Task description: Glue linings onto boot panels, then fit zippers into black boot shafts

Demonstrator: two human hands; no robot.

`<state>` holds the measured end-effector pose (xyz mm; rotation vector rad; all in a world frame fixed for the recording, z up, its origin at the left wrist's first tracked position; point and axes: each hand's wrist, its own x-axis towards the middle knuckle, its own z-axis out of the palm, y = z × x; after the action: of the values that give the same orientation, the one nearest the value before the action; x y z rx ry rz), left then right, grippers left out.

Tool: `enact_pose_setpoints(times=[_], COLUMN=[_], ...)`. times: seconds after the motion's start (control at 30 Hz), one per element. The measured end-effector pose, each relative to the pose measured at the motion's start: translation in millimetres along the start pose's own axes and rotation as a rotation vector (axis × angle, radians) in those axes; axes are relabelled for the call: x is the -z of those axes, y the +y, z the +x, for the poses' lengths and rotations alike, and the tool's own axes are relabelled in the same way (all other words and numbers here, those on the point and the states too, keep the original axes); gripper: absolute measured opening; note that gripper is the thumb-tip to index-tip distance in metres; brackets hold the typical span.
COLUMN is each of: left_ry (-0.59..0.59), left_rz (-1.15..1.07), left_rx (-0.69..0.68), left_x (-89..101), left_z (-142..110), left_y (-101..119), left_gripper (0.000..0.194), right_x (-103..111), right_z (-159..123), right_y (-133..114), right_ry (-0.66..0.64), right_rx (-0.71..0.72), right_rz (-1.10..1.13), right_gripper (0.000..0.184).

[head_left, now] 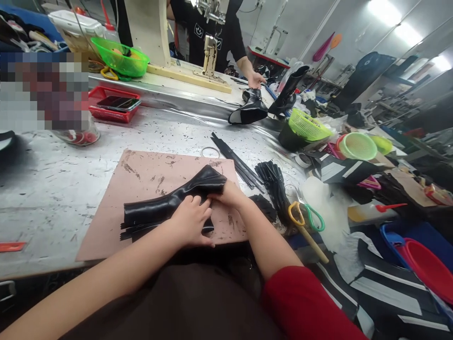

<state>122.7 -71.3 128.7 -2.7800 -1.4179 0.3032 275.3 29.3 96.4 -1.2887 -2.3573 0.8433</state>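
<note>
A black leather boot upper (170, 200) lies on its side across a pinkish board (106, 226), its shaft pointing left. My right hand (228, 194) is at the wider right end, fingers wrapped round its edge and partly hidden by the leather. Over the near side rests my left hand (193, 222), with its fingers spread on the leather and the thumb apart, below them. Dark leather edges (141, 230) show under the shaft, beside my left wrist.
Black strips (237, 163), a bundle of them (274, 184) and scissors (304, 215) lie to the right. A red tray (115, 106) holds a phone. Across the bench, a person's hand (253, 79) touches a black boot (249, 108) beside a sewing machine (210, 52).
</note>
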Motion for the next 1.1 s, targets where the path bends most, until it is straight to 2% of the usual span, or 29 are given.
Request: enact_pose_setpoints(times=[0.07,0.13,0.2,0.27,0.37,0.53,0.67,0.8,0.93,1.1], left_ry=[-0.004,-0.005,-0.004,0.015,0.106,0.376,0.497,0.491,0.427,0.426], left_rz=[0.012,0.018,0.026,0.033,0.025,0.005,0.034,0.021,-0.021,-0.047], left_rx=[-0.006,-0.009,-0.012,0.011,0.076,0.004,0.131,0.215,0.230,0.256], left_x=[0.7,0.9,0.1,-3.6,-16.8,-42.5,-44.2,-42.6,-50.1,-58.7], left_z=[4.0,8.1,10.1,6.6,-14.8,-80.4,-117.5,-126.5,-124.0,-122.8], left_y=[-1.0,0.3,4.6,11.2,21.2,27.4,23.0,16.9,14.4,14.4], left_gripper=[0.078,0.079,0.078,0.076,0.068,0.047,0.036,0.035,0.037,0.040], right_x=[16.1,31.6,41.6,44.7,41.7,36.2,31.8,32.7,38.0,50.8], right_z=[-2.4,-2.5,1.5,8.2,14.5,3.4,1.5,10.9,10.7,-11.8], right_y=[6.6,18.5,32.2,43.3,51.3,56.6,59.6,56.6,50.5,37.3], right_ry=[-0.001,0.072,0.150,0.153,0.125,0.090,0.080,0.065,0.069,0.199], right_rx=[-0.165,-0.381,-0.534,-0.596,-0.624,-0.649,-0.669,-0.688,-0.709,-0.719], right_rz=[-0.008,-0.069,-0.126,-0.149,-0.160,-0.162,-0.166,-0.158,-0.105,-0.044], right_gripper=[0.032,0.021,0.023,0.032,0.036,0.023,0.019,0.018,0.013,0.006])
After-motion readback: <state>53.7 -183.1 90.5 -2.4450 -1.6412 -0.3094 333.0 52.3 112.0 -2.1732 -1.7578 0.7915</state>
